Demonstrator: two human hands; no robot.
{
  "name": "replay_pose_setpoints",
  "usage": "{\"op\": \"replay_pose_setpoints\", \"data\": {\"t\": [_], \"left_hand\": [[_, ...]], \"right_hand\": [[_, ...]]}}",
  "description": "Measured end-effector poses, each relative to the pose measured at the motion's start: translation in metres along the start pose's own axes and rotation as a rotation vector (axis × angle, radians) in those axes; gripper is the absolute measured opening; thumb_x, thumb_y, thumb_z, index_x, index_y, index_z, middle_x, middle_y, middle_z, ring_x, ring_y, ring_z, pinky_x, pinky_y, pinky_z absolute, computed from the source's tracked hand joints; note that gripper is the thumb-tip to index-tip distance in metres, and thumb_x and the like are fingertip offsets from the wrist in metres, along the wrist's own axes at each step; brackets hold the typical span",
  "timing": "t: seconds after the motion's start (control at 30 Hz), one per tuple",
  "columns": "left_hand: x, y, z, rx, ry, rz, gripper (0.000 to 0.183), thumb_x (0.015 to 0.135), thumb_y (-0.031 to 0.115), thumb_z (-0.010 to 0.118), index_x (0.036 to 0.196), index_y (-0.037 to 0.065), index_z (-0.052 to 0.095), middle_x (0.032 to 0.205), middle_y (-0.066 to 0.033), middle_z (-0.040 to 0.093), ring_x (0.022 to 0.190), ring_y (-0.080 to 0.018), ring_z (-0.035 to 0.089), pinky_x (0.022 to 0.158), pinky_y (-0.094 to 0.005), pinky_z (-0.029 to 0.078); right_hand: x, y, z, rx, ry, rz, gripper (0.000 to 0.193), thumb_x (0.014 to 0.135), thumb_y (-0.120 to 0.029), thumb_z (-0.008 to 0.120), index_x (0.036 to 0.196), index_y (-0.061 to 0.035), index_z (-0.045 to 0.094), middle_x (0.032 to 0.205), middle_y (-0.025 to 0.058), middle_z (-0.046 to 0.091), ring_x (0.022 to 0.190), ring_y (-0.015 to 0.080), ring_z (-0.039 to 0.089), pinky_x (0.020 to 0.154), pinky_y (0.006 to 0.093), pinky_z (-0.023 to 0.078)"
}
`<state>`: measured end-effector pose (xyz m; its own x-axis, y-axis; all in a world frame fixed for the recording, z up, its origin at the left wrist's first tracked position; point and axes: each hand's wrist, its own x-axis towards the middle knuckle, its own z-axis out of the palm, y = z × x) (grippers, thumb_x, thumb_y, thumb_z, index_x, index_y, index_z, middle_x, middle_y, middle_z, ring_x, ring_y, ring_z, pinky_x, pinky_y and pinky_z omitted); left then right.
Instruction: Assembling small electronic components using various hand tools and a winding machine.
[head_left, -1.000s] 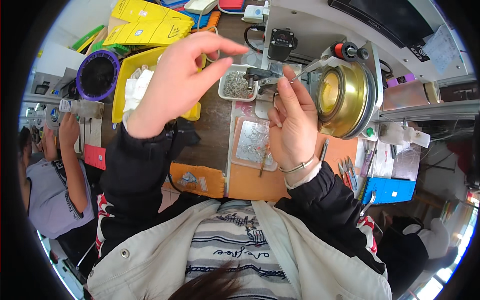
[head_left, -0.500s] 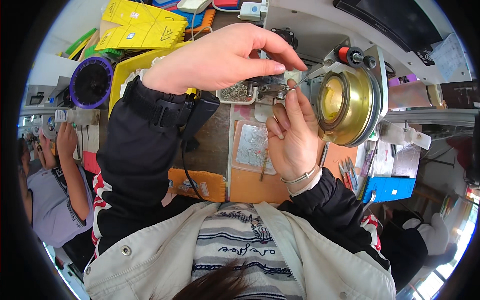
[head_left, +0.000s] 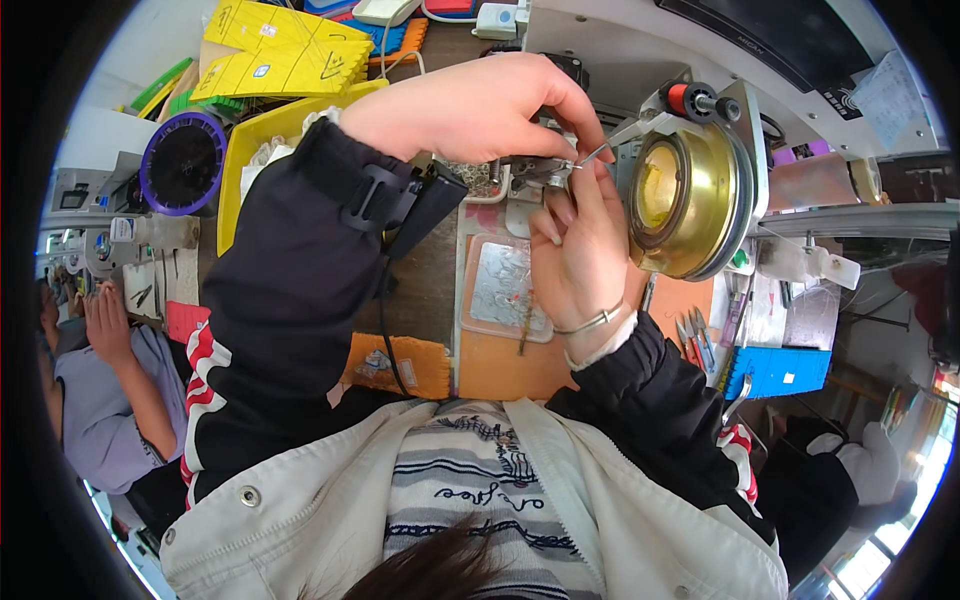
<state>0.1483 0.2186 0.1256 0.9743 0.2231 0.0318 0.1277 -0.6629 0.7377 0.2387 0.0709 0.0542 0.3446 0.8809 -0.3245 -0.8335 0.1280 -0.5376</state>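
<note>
My left hand [head_left: 490, 105] arches over a small metal clamp [head_left: 540, 172], its thumb and index finger bent together by a thin metal pin [head_left: 596, 154]. What those fingers hold is too small to make out. My right hand [head_left: 580, 255] comes up from below, palm toward me, with thumb and index fingertip closed just under the pin and the other fingers curled. Whatever is pinched there is also too fine to see. Close on the right is a large gold spool [head_left: 655, 195] mounted on the machine. Below the clamp lies a clear tray [head_left: 500, 285] of small wire-like metal pieces.
A red-and-black roller [head_left: 690, 100] sits above the spool. Snips [head_left: 695, 340] and a blue board [head_left: 780, 372] lie at right. Left are a yellow bin [head_left: 240, 185], yellow boards [head_left: 290, 60] and an orange board [head_left: 400, 365]. Another person [head_left: 115, 380] sits far left.
My left hand has shifted slightly right, its index finger curling further down toward the thumb. My right fingertips remain by the pin. The co-worker's hands have lowered.
</note>
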Motion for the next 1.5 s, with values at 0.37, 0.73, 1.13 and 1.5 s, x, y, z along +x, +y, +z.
{"op": "replay_pose_setpoints", "data": {"t": [0.37,0.73,1.13,1.5], "left_hand": [[0.01,0.003,0.017,0.011,0.124,-0.077,0.017,0.083,0.009,0.069,0.094,-0.004,0.069,0.088,-0.014,0.068,0.082,-0.026,0.064,0.077,-0.0345,0.049],[-0.026,0.03,0.047,0.387,0.867,0.078,0.011,0.085,0.001,0.069,0.094,0.002,0.075,0.082,-0.0095,0.068,0.075,-0.023,0.064,0.066,-0.0304,0.049],[-0.005,0.003,0.029,0.193,0.613,-0.242,0.017,0.087,0.014,0.072,0.096,0.001,0.075,0.08,-0.0073,0.067,0.072,-0.0135,0.062,0.064,-0.0285,0.047],[0.008,-0.004,0.024,0.092,0.329,-0.211,0.021,0.081,0.01,0.074,0.1,0.001,0.075,0.087,-0.0102,0.071,0.082,-0.0185,0.068,0.072,-0.0304,0.052]], "right_hand": [[-0.011,-0.006,-0.004,0.054,0.009,0.073,0.022,0.102,-0.018,0.055,0.124,-0.0122,0.054,0.084,-0.0069,0.046,0.059,0.0027,0.032,0.052,0.0209,0.025],[-0.031,-0.027,-0.019,0.06,-0.204,0.346,0.022,0.102,-0.025,0.051,0.118,-0.0092,0.05,0.082,-0.0028,0.042,0.061,0.0064,0.035,0.054,0.0222,0.027],[-0.031,-0.013,-0.008,-0.449,-0.181,-0.213,0.044,0.102,-0.016,0.049,0.143,-0.005,0.04,0.087,-0.0021,0.047,0.06,0.004,0.037,0.054,0.0196,0.03],[-0.015,0.004,0.003,-0.36,-0.057,-0.268,0.025,0.102,-0.015,0.056,0.124,-0.0024,0.057,0.083,-0.0039,0.051,0.06,0.0007,0.036,0.051,0.0186,0.029]]}}
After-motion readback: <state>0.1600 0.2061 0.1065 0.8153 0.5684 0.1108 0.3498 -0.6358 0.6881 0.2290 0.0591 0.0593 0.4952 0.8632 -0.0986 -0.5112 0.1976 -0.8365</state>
